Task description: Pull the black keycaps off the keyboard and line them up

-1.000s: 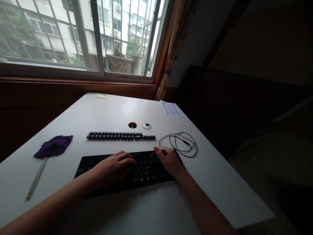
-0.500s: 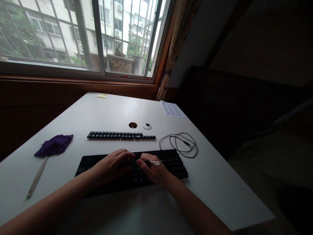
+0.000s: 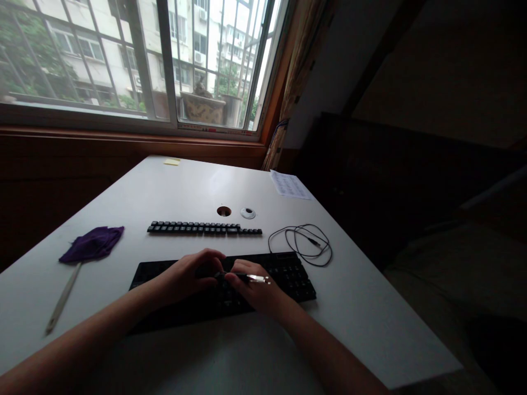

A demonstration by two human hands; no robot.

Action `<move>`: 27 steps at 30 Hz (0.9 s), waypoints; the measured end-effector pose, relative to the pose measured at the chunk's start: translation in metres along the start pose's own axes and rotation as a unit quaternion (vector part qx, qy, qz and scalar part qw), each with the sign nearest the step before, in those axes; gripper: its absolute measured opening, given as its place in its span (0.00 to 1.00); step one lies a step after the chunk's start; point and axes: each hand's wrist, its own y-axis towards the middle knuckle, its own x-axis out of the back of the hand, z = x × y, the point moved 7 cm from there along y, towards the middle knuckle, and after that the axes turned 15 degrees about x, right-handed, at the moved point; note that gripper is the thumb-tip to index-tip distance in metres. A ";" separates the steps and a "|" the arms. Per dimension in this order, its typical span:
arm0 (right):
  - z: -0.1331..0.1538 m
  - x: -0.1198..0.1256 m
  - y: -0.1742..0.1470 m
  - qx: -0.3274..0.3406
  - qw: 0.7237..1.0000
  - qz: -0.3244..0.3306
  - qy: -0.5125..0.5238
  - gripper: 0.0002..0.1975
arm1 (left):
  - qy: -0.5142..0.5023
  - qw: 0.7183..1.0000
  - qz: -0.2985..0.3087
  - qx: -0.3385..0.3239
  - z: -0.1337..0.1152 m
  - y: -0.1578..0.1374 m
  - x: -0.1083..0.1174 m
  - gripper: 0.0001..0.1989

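While your right hand keeps a closed grip on a slim tool above the keyboard, your left hand curls beside its far end; its grip's contents cannot be discerned. Behind, 2 rows of keycaps lie detached on the bench; many keys are apparently left seated.

Black keyboard, purple cloth
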 end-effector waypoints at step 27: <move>-0.011 0.001 -0.002 -0.032 0.998 -0.022 0.053 0.21 | -0.045 0.993 0.077 -0.073 -0.019 0.001 0.000 0.09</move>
